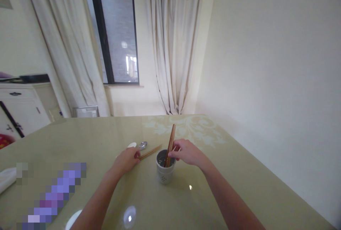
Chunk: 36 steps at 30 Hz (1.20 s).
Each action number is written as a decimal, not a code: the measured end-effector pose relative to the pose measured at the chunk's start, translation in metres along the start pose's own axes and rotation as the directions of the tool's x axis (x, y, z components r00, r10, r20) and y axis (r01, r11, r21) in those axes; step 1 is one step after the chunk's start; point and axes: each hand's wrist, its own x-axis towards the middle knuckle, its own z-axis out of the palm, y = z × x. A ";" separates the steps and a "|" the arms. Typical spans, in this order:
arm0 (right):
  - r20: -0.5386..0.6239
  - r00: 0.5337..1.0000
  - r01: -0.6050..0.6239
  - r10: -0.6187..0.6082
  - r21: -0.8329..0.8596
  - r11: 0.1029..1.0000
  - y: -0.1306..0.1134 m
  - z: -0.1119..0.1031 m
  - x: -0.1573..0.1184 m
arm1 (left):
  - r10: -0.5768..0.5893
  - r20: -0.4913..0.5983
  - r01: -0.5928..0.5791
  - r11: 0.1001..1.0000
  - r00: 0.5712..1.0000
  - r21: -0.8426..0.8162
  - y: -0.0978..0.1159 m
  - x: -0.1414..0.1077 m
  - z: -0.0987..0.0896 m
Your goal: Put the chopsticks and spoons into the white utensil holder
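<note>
A grey-white utensil holder [165, 175] with small dark holes in its side stands upright on the table. Several brown chopsticks [170, 141] lean in it, their upper ends sticking out above the rim. My right hand [185, 152] is closed around chopsticks at the holder's right rim. To the left, my left hand [129, 159] is closed on lighter wooden chopsticks [150, 152], which lie low over the table and point toward the holder. Just beyond that hand are a metal spoon [143, 145] and a white spoon [132, 145], the white one partly hidden by the hand.
The glossy table [213, 187] reaches toward the curtains [176, 45] and the wall at right. A blurred-out purple item [58, 194] lies at left, near a white object [7, 179]. Part of a white round thing [73, 220] shows beside my left forearm. A white cabinet [23, 105] stands behind.
</note>
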 end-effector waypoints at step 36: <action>-0.489 0.861 0.418 -0.138 0.527 0.740 -0.049 -0.018 -0.017 | 0.316 -0.269 -0.415 0.704 0.910 -0.577 0.105 -0.061 -0.073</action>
